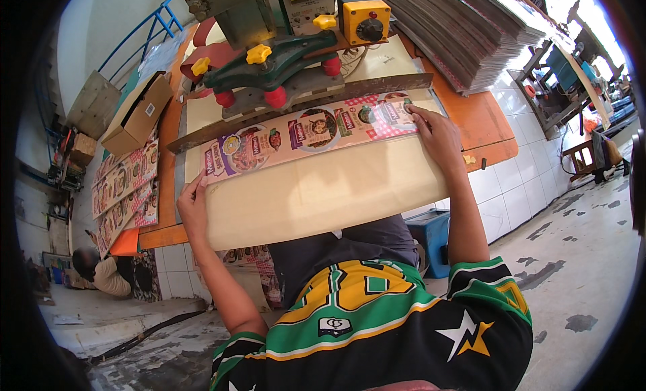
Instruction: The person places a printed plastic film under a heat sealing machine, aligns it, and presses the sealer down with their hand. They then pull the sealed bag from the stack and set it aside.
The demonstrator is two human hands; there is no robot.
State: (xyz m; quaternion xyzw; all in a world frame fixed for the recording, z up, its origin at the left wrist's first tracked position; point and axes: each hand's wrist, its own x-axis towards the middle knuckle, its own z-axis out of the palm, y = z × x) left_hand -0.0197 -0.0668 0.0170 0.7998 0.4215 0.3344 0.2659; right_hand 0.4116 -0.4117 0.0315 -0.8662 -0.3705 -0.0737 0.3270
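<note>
A long, glossy printed strip (279, 136) with food pictures and a pink checked pattern lies across a cream sheet (323, 189). My left hand (194, 204) pinches its left end, with the thumb and fingers at the corner. At the other end, my right hand (436, 134) grips the strip's right edge, fingers curled over it. The far edge of the strip runs along a metal bar (377, 88) under a press machine (269, 71) with a dark green frame, yellow knobs and red posts.
A yellow control box (364, 21) with a black dial adjoins the press. Tall stacked sheets (464, 34) stand back right. On the left are an open cardboard box (138, 115) and more printed strips (124, 189). A blue container (431, 239) sits below the orange table (488, 125). Another person (111, 276) is low at left.
</note>
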